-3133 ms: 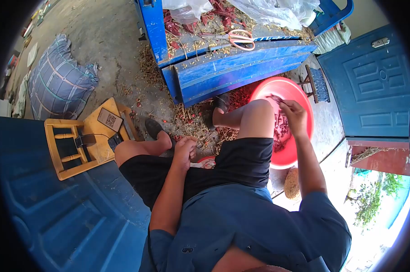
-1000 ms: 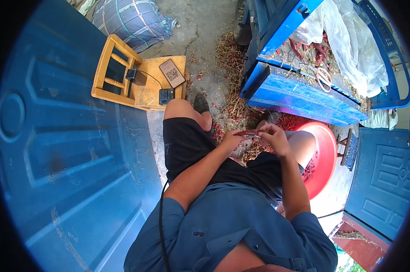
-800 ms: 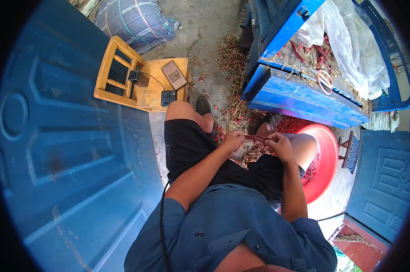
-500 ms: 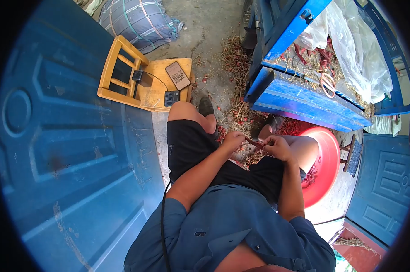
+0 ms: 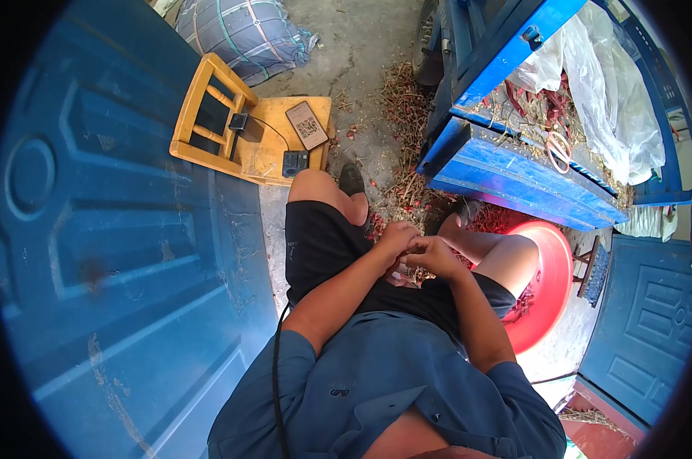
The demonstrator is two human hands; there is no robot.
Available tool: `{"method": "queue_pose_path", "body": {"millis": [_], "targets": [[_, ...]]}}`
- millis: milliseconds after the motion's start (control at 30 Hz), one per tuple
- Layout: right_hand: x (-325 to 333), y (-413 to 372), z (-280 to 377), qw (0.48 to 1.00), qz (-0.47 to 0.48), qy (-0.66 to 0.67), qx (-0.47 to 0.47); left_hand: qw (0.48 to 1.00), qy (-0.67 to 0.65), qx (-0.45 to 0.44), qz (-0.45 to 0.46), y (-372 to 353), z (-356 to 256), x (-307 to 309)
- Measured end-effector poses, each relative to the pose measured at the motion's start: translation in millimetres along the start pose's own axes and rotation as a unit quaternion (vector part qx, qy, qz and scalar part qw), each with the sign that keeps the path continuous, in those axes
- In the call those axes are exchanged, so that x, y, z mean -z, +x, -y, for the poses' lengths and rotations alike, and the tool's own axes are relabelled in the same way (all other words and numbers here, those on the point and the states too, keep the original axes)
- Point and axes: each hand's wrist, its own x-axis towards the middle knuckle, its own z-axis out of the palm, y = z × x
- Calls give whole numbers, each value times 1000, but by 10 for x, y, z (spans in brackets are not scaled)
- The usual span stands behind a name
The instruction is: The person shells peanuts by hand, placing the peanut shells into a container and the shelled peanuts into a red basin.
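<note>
My left hand and my right hand meet above my lap, touching each other. Curled fingers close the left hand around what looks like the dried red chili pepper, now mostly hidden. Thumb and fingers of the right hand pinch together against the left, where the pepper is covered. By my right knee stands a red tub, with dark red pieces inside that look like dried chilies.
A wooden chair at left holds a phone and a small black device. A blue truck bed with scissors and plastic sheeting stands at right. Stalks and red scraps litter the floor. A blue door borders the left.
My hands have drawn together; the pepper that stretched between them is now covered by the fingers. My right leg has swung outward a little, and the view has shifted slightly.
</note>
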Motion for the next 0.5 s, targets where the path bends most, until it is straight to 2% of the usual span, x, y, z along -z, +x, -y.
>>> {"method": "queue_pose_path", "body": {"millis": [33,100,167,200,267,300,367,400,433,467,500], "targets": [[-58,29,-19,999,-31,17,18,1000,-1,0,-1,18,-4,26],[-145,95,-2,997,-59,32,35,997,-19,-73,-32,60,-55,98],[-191,114,58,956,-162,-157,185,996,-49,-66,-36,82,-91,128],[-224,116,106,957,-162,-159,183,995,-76,-59,-39,56,-131,111],[-268,138,195,928,-187,-204,251,994,-93,-45,-40,-2,-215,62],[-261,151,175,928,-185,-204,250,993,-107,-31,-43,-21,-235,59],[-249,173,69,909,-265,-251,203,996,-86,-22,-29,71,-80,107],[-253,184,25,909,-266,-251,201,998,-64,-14,-12,75,-61,98],[-250,211,-11,892,-324,-278,150,998,-64,-13,-10,86,-48,83],[-238,240,-54,868,-379,-304,97,998,-57,21,-6,95,-36,70],[-221,261,-112,868,-380,-304,96,997,-51,56,-2,78,-43,53]]}}
